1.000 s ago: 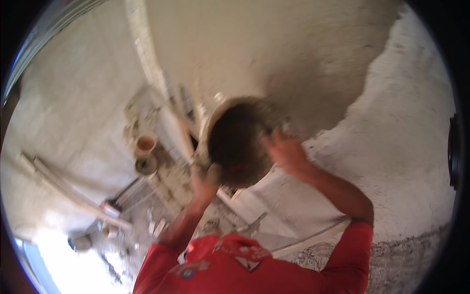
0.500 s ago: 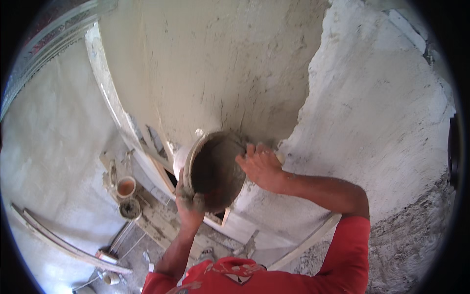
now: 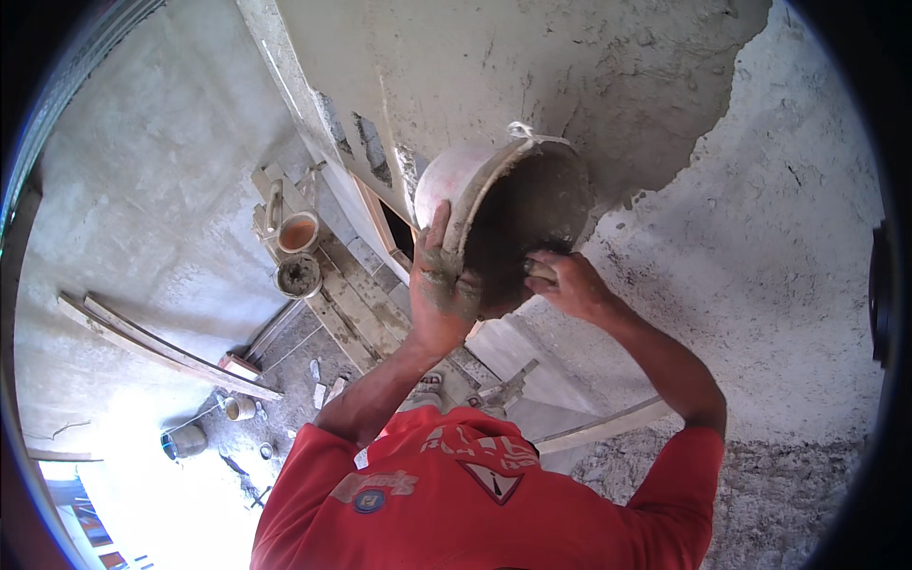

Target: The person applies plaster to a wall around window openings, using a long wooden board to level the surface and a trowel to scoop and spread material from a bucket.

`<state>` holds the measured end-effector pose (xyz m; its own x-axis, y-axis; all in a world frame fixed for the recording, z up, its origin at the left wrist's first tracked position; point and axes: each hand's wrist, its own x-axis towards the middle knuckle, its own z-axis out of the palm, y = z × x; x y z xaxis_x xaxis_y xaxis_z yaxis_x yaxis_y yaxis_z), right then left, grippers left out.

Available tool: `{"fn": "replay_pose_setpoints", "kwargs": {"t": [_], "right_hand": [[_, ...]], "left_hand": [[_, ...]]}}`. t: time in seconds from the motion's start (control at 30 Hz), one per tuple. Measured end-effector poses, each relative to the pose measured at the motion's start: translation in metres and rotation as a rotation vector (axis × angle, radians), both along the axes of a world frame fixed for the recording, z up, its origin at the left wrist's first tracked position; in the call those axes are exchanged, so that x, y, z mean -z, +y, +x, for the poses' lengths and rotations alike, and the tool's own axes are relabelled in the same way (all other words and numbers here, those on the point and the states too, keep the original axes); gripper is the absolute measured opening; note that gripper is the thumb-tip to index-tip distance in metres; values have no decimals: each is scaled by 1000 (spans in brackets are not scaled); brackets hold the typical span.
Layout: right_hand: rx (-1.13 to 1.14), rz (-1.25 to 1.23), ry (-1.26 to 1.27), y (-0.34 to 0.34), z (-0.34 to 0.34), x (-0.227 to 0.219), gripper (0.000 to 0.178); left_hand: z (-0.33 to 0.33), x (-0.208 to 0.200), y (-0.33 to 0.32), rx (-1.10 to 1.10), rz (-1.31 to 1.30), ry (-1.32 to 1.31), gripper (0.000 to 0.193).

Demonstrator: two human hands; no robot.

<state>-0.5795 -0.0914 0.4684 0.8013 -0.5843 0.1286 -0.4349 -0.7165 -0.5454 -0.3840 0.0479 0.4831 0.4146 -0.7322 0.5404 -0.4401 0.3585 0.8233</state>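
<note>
A white bucket, crusted with grey mortar, is tilted in front of the wall with its mouth turned to the right. My left hand, smeared with mortar, grips the bucket at its near rim, fingers up along the outer side. At the mouth, my right hand is closed round the pale handle of a trowel. The blade cannot be seen in the dark inside of the bucket. Behind it, wet grey plaster covers part of the wall and ends in a ragged edge.
Below on the left, scaffold planks hold an orange-lined bowl and a small mortar bucket. A window frame opens under the large bucket. Long boards lean by the left wall. A black bucket stands on the floor.
My right hand has moved from the bucket's far right rim down to its mouth, taking the trowel inside. The view has shifted, so the bucket appears higher and farther right.
</note>
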Motion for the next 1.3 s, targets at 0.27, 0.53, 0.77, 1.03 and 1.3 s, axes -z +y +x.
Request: {"fn": "replay_pose_setpoints", "kwargs": {"t": [0.27,0.53,0.77,1.03,1.3], "right_hand": [[65,-50,60,-5,-28,-72,37],[149,-45,278,4,-64,-222,38],[198,-178,331,26,-82,-331,39],[131,-65,18,32,-112,-411,47],[659,-828,-96,-5,-157,-479,51]], "left_hand": [[2,-19,0,170,101,546,52],[6,-59,-11,245,190,886,39],[5,-96,-1,270,153,937,34],[11,-102,12,268,90,894,29],[6,-71,5,280,120,955,30]]}}
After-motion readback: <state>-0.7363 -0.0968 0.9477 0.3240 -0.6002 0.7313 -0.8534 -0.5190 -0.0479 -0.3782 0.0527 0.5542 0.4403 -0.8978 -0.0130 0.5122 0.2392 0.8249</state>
